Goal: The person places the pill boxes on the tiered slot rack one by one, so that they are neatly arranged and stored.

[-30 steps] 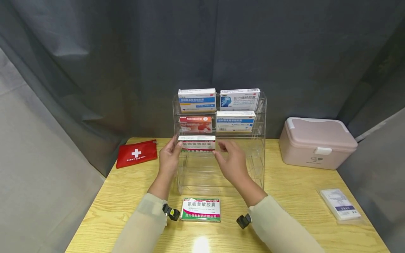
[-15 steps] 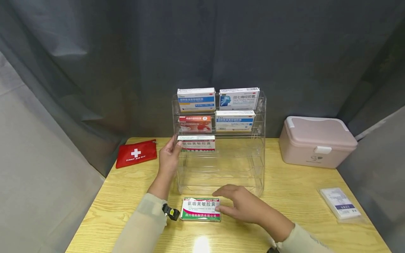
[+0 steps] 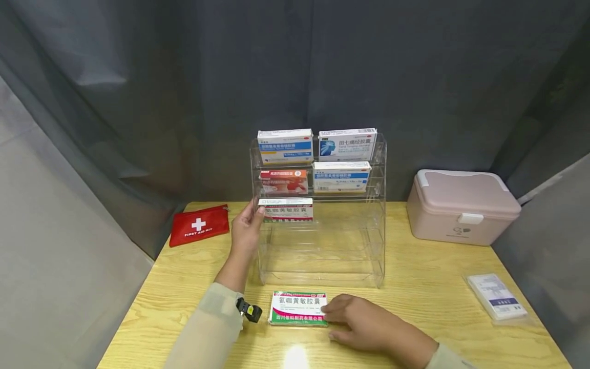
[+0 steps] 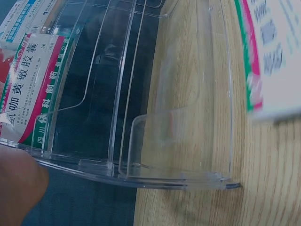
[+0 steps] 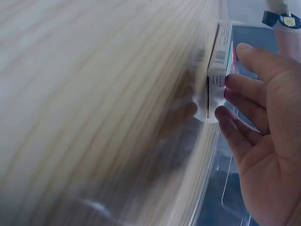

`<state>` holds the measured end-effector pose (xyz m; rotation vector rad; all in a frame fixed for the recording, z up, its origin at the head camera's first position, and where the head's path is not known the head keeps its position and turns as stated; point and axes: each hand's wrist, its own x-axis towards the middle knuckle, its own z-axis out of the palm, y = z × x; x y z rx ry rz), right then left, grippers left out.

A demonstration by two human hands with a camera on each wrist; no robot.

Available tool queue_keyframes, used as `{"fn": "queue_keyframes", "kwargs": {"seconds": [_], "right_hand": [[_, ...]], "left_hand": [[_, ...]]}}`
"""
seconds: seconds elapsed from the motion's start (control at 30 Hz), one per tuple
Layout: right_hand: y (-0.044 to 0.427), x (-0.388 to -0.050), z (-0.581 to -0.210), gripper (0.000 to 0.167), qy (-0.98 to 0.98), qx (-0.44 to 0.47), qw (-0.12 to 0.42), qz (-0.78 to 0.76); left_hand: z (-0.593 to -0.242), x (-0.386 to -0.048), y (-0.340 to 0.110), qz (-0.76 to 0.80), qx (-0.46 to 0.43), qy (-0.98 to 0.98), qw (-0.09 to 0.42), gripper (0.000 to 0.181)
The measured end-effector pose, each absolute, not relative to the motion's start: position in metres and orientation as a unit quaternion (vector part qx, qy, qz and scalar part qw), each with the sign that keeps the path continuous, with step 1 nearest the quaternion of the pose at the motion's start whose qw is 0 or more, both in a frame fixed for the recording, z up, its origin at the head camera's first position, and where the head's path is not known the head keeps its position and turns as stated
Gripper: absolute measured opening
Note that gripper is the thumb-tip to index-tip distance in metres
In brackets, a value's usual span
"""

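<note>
A clear acrylic display rack stands on the table with several medicine boxes in its upper tiers. My left hand grips its left side edge, thumb in front, beside a white, pink and green capsule box in the third tier; the fingers behind are mostly hidden. A like capsule box lies flat before the rack. At its right end is my right hand. Fingertips touch that end in the right wrist view, fingers loosely bent, while the thumb stays apart from it.
At left lies a red first aid pouch. A pink lidded case stands at the back right, with a white packet in clear plastic nearer the front. Blue-and-white boxes and a red box fill higher tiers.
My right hand has come down from the rack's third tier to the box on the table. That box has shifted slightly right and towards me. My left hand stays on the rack.
</note>
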<state>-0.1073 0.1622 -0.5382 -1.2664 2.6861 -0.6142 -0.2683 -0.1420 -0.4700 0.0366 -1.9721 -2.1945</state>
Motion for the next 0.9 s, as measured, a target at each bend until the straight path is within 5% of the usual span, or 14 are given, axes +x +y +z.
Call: {"fn": "queue_keyframes", "kwargs": {"seconds": [0.63,0.9], "right_hand": [[0.208,-0.099,-0.533,0.017,0.885,-0.391,-0.023,-0.253],[0.21,-0.099,-0.541,0.068,0.925,-0.276,0.041,-0.257]], "left_hand": [[-0.467,-0.268,-0.142,-0.741,0.004,-0.663,0.1,0.052],[-0.469,-0.268,-0.142,-0.744,0.005,-0.661,0.095,0.051]]}}
